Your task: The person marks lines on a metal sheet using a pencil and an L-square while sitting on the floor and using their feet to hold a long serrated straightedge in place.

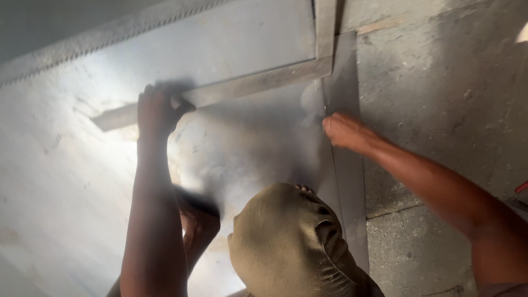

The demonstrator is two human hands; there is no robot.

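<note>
A large L-shaped steel square (247,83) lies on a grey metal sheet (66,165) spread on the floor. My left hand (157,110) presses down on the square's long arm near its free end, thumb hooked over the edge. My right hand (344,130) is at the sheet's right edge, just below the square's corner. Its fingers are curled and blurred, and whether they pinch something thin I cannot tell. My bent knee in olive cloth (286,242) is at the bottom centre.
A bare foot (199,223) rests on the sheet beside my left forearm. A long toothed metal strip (104,38) runs along the sheet's far edge. Rough concrete floor (440,82) lies to the right, with a small red object (521,187) at the frame's edge.
</note>
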